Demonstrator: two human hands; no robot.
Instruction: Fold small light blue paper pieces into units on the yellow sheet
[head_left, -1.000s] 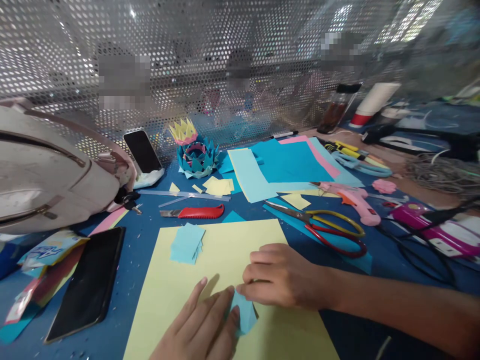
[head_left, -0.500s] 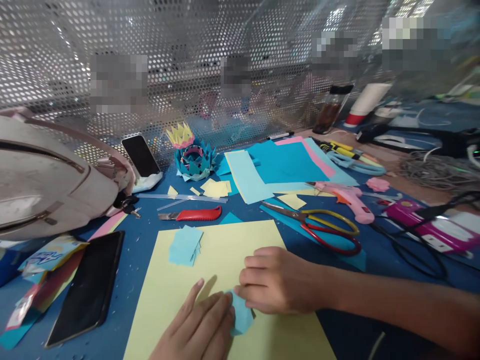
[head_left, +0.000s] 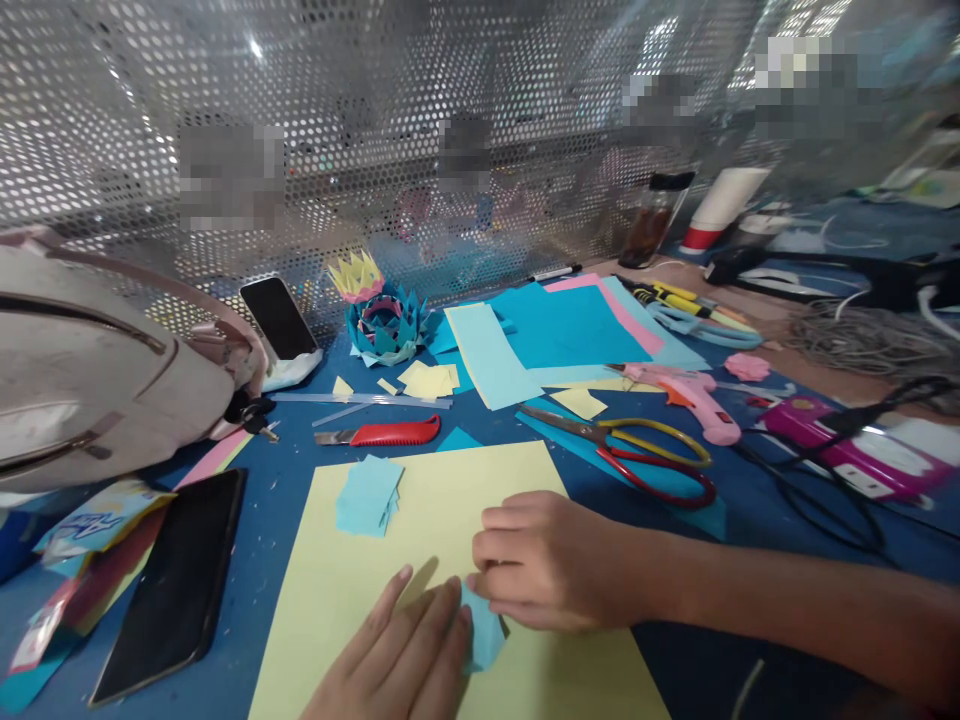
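Observation:
A small light blue paper piece [head_left: 486, 638], with a slanted crease or fold, lies on a pale yellow sheet [head_left: 300, 590] between my hands. My left hand [head_left: 401, 645] comes from below, its fingers pressed together on the piece's left edge and the little finger held apart; its thumb is hidden. My right hand [head_left: 551, 565] is curled, fingertips closed at the upper edge of the same piece. Part of the paper is covered by my fingers. Up and left on the yellow sheet is a stack of light blue paper pieces [head_left: 367, 495].
Beyond the sheet lie a red box cutter [head_left: 397, 431], scissors [head_left: 652, 455], a pink glue gun [head_left: 694, 395] and coloured paper sheets [head_left: 577, 325]. A folded paper flower [head_left: 388, 325] stands near the perforated metal panel [head_left: 360, 120]. A dark phone [head_left: 176, 580] and a pale bag [head_left: 112, 350] are left.
Both hands stay on the light blue piece with only slight finger movement. The whole view has shifted a little; the objects on the table keep their places.

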